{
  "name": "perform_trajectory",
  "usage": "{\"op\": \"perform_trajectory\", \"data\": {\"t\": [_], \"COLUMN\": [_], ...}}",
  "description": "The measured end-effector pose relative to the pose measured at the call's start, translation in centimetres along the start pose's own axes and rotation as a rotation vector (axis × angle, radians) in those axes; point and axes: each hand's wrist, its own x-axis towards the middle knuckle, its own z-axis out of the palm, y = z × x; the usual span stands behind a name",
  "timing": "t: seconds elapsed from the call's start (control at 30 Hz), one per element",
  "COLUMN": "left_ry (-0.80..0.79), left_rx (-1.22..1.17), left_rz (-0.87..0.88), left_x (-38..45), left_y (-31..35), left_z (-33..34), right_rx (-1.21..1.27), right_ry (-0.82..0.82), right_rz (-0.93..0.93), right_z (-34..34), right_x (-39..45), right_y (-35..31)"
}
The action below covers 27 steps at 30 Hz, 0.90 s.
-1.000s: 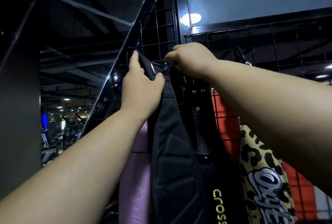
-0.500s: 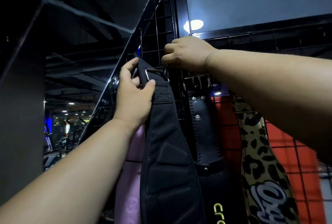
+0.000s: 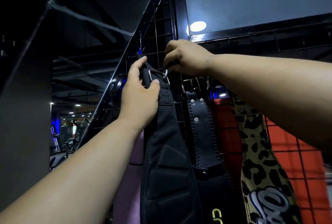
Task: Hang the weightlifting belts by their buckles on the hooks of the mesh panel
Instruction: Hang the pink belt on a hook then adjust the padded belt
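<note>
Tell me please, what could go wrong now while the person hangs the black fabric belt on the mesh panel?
1. The metal ring buckle of the black padded fabric belt is held at the black wire mesh panel, but no hook is clearly seen through it; if the left hand lets go, the belt may drop.
2. The right hand fingers work close to the wires and may be pinched.
3. The black leather belt hangs close beside; it may get knocked.

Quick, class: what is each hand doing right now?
Left hand: grips the top of the black nylon belt.
Right hand: fingers curled at its metal buckle.
</note>
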Motion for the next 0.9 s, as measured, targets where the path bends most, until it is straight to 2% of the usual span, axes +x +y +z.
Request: {"op": "perform_trajectory", "data": {"t": [0.17,0.47,0.7,0.9], "left_ry": [0.005,-0.013,-0.048,0.002], "left_rx": [-0.104,-0.018,-0.112,-0.17], "left_rz": [-0.053,-0.046,-0.099,-0.136], "left_x": [0.2,0.4,1.0,1.0], "left_y": [0.2,0.3,0.4,0.8], "left_z": [0.0,-0.1,-0.3,-0.2], "right_rx": [0.022,0.012,0.026,0.047], "right_ry": [0.042,0.093,0.107,0.109], "right_rz": [0.023,0.034,0.067,0.089], "right_z": [0.1,0.6,0.8,1.1], "right_x": [-0.3,-0.2,-0.2,-0.1], "right_y": [-0.1,-0.2,0.0,0.1]}}
